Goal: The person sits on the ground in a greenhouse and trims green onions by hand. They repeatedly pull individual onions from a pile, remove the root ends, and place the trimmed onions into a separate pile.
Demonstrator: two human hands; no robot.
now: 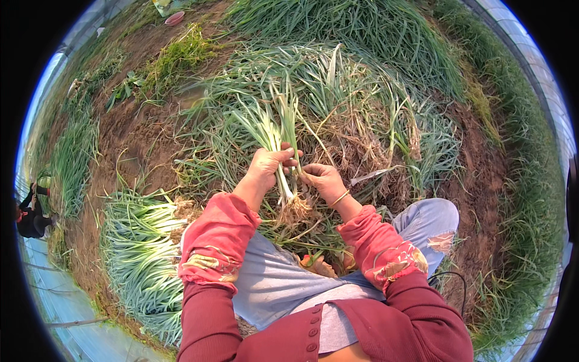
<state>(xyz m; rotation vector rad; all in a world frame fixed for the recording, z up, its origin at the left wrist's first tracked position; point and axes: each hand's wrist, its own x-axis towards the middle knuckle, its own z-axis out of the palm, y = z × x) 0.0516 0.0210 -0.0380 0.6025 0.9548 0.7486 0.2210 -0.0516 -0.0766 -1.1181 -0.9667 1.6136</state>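
My left hand (267, 167) grips a bunch of leek-like allium plants (286, 185), white stems down and green leaves up. Pale brown roots (296, 208) hang below the fist. Beside it, my right hand (323, 178) pinches the lower stem of one plant (289, 131) between thumb and forefinger; this stem's leaves stand next to the held bunch. Just beyond my hands lies a loose heap of the same plants (312, 81), with tangled dry roots (357, 140) facing me. To my left, plants are laid in a neat pile (144, 253), roots toward my leg.
Bare soil (131, 131) runs along the left, with pulled yellow-green weeds (181, 59) on it. Standing green rows (529, 181) line the right side. A person (31, 215) is at the far left near the plastic sheeting (77, 312). A reddish dish (174, 18) lies far ahead.
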